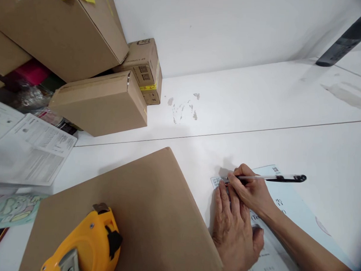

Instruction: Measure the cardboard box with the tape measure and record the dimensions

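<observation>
My right hand (251, 189) is closed in a pinch around a white and black pen (273, 178), whose tip rests on the top left corner of a pale blue printed sheet (293, 206). Flat on that same sheet lies my left hand (235, 228), fingers stretched out and pressing the paper down just below the pen tip. A closed brown cardboard box (154, 205) sits immediately left of my left hand. On its near end rests a yellow tape dispenser (88, 243).
Several cardboard boxes (101, 101) are stacked at the back left against the white wall. Printed paper sheets (28, 150) lie at the left edge over a coloured leaflet. A dark bar (346, 38) leans at the top right. The white table (258, 114) shows scuff marks.
</observation>
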{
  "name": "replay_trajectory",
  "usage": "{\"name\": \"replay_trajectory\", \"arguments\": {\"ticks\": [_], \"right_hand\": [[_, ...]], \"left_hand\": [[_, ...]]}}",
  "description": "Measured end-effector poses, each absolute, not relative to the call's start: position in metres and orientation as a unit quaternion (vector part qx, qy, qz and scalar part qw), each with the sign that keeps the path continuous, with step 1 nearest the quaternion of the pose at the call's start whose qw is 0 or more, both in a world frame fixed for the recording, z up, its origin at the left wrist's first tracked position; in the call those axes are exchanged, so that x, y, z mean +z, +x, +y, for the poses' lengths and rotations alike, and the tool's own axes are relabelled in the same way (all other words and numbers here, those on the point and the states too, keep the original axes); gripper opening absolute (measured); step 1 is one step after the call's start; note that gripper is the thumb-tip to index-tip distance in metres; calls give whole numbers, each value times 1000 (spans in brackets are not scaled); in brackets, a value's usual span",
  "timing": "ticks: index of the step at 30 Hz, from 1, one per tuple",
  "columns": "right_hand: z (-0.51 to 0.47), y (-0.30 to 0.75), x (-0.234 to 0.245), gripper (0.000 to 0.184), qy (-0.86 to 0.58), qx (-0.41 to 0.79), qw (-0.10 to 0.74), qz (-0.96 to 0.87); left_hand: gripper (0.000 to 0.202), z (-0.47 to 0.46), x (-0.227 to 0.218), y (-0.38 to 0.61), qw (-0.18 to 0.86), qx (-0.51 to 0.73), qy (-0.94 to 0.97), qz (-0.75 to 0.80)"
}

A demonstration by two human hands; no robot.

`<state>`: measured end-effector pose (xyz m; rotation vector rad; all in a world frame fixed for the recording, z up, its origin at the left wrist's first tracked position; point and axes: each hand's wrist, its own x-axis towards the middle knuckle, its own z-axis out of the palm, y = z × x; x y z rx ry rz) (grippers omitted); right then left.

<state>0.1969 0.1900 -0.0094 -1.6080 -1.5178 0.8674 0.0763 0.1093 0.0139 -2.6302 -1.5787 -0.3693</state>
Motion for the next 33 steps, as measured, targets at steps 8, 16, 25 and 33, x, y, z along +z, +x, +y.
{"name": "replay_trajectory", "arguments": {"ticks": [8,16,25,33], "right_hand": [[189,198,-11,28,-633,351,377,-578],[191,197,-10,29,-636,355,380,-570],[190,198,-13,27,-634,363,398,-556],[189,198,-10,27,-642,344,383,-568]], "left_hand": [[80,108,14,76,31,-121,-849,-514],[80,108,13,77,33,-114,-849,-514],[79,109,14,76,29,-116,-850,-513],[80,109,13,77,23,-125,-849,-512]]}}
